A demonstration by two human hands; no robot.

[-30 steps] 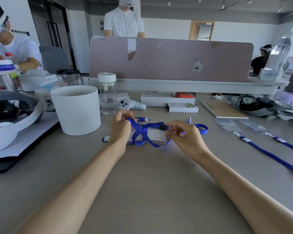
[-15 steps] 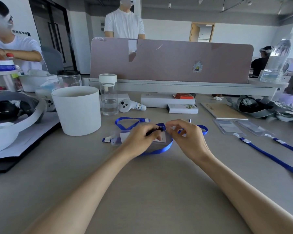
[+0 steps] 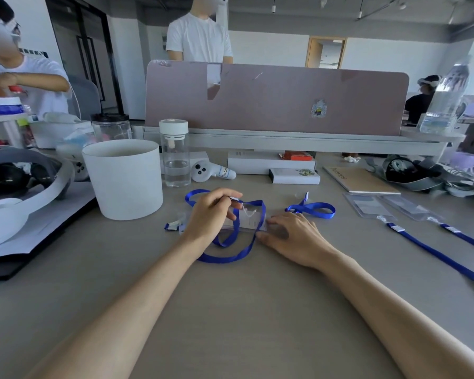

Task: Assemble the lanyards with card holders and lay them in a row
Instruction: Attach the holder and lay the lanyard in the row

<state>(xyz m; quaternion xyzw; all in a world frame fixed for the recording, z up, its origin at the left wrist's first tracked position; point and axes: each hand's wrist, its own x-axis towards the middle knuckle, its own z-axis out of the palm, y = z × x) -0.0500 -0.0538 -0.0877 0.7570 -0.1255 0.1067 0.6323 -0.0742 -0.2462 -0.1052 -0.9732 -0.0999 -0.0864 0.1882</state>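
Since half a second ago, the right hand has been lowered flat onto the bench, fingers loosely spread, its fingertips pressed on the right end of the clear card holder. Left hand has been shifted slightly up and left; thumb and forefinger are pinched on the lanyard clip, held just above the holder's upper edge.

Card holder is seen lying flat at frame centre, long axis running left to right, right end pinned under the right fingertips. Blue lanyard is looped around it: one loop is trailed toward the lower centre, another is curled at upper left behind the left hand. Strap direction is mixed; no single heading can be given.

A loose blue strap loop is noted just right of centre, near but apart from the right hand.

At right of frame, two finished lanyards are laid side by side, holders toward the top, straps running diagonally to the lower right edge.

A white cylindrical tub is stood left of centre, a clear bottle just beside it.
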